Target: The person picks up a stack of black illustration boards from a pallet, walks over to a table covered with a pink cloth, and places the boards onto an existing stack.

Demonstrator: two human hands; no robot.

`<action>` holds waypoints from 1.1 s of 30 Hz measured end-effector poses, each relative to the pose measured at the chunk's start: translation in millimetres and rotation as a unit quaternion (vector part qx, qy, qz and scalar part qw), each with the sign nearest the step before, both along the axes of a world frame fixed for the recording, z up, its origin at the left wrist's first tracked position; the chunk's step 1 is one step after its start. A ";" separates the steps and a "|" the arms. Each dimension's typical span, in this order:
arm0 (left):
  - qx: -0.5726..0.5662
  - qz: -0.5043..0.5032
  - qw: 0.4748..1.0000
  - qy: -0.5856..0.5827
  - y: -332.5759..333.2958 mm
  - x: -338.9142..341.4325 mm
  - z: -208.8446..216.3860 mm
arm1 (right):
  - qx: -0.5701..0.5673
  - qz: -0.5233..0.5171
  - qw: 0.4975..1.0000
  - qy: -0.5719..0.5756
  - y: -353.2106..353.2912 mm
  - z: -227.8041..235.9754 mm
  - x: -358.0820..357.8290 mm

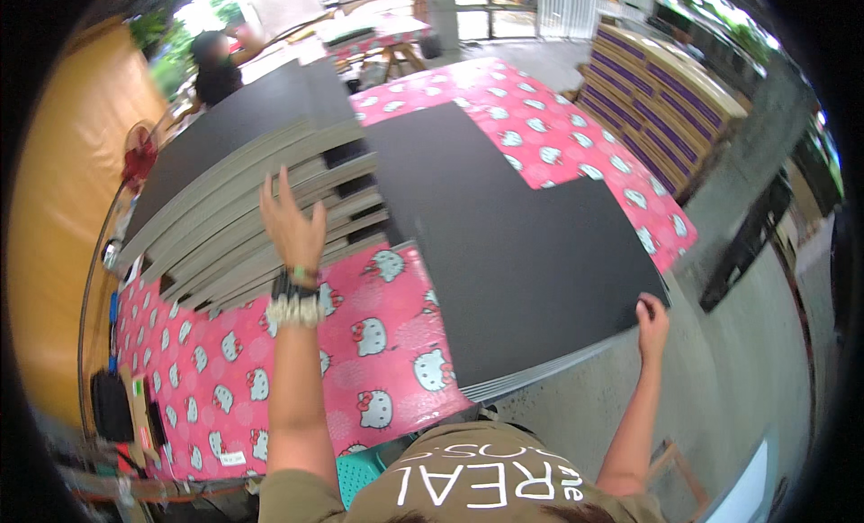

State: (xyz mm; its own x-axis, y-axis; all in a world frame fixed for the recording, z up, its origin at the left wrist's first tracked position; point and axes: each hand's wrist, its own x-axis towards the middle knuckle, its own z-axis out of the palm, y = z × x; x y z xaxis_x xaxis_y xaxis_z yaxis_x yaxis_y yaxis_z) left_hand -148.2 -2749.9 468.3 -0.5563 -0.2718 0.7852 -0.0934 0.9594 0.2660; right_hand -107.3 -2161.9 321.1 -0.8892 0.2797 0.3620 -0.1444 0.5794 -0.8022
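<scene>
Head view shows two bare hands at work over a table with a pink cartoon-cat cover (pixel 346 392). The left hand (pixel 295 228) is held empty, with the fingers spread, in front of the grey edges of a tall stack of boards (pixel 229 212); whether it touches these edges, I cannot tell. On its wrist are a dark band (pixel 293 282) and a pale, chunky bracelet (pixel 295 311).

The right hand (pixel 652 325) is at the near right corner of a lower pile of black sheets (pixel 531 262), with its fingers bent at the edge. I cannot tell if it is grasping this corner or only resting there. The pile lies flat on the table, to the right of the tall stack, and its near edge shows several thin layers.

A green stool (pixel 358 476) stands close to the person's body. At the far left, another person (pixel 216 73) is beyond the tall stack, near a red fan (pixel 139 156). Brown cartons with purple stripes (pixel 657 100) are piled behind the table, at the right.
</scene>
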 end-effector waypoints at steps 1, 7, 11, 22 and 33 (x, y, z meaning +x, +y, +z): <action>0.043 -0.061 0.997 0.004 18.4 9.8 -30.0 | 0.045 -0.070 0.997 -0.001 33.5 -9.9 -12.9; 0.500 -0.165 0.816 -0.241 150.5 87.2 -181.2 | 0.034 -0.163 0.978 -0.127 118.1 -50.8 -69.9; 0.547 -0.254 0.766 -0.221 180.1 95.9 -200.7 | 0.074 -0.072 0.982 -0.161 122.8 -56.3 -94.7; 0.509 -0.179 0.804 -0.250 152.7 95.4 -214.7 | 0.037 0.002 0.971 -0.237 160.0 -56.6 -23.1; 0.631 -0.224 0.663 -0.335 108.4 71.7 -173.1 | -0.118 -0.088 0.964 -0.223 11.0 -3.6 58.3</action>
